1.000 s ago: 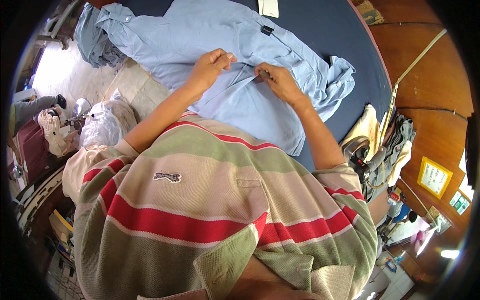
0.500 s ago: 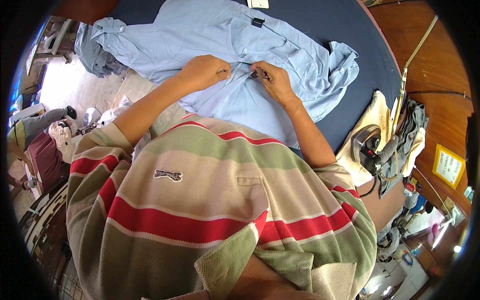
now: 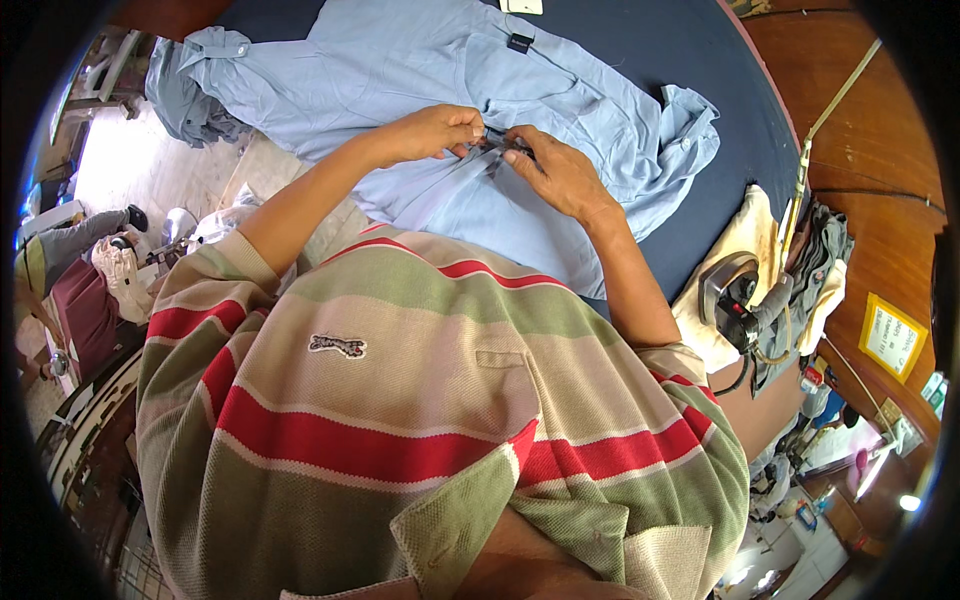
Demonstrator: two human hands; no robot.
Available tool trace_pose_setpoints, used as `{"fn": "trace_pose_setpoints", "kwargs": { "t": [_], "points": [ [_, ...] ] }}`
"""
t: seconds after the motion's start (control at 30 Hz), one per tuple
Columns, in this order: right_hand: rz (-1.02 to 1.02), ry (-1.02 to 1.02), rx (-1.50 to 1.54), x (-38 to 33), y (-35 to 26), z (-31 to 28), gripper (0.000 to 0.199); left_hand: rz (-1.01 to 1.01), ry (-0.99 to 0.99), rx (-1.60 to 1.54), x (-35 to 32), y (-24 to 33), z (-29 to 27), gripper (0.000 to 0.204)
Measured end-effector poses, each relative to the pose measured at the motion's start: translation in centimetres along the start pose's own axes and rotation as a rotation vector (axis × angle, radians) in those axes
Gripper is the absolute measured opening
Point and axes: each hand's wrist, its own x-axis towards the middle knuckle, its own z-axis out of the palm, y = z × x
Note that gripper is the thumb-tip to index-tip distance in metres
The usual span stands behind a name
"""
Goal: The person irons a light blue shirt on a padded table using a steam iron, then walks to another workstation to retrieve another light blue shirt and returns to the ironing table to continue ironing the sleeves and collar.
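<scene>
Both hands meet upper center: left hand (image 3: 435, 132) and right hand (image 3: 555, 175) fingers pinch the front of the light blue shirt (image 3: 560, 90), spread on the dark blue counter (image 3: 740, 110).

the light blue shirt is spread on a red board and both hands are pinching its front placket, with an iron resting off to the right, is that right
Not quite: the board is dark navy blue, not red. The head view shows the light blue shirt spread on it, the left hand and right hand pinching its front placket, and the iron resting to the right.
</scene>
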Motion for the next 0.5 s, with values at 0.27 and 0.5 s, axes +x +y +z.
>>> {"fn": "trace_pose_setpoints", "kwargs": {
  "t": [0.27,0.5],
  "points": [
    [0.044,-0.087,-0.213,0.5,-1.5,-2.0,0.03,-0.047,-0.019,-0.001,0.2,0.6,-0.1,0.028],
    [-0.033,-0.075,-0.142,0.9,-0.7,-2.4,0.029,-0.043,-0.014,-0.023,0.3,0.3,-0.2,0.03]
  ]
}}
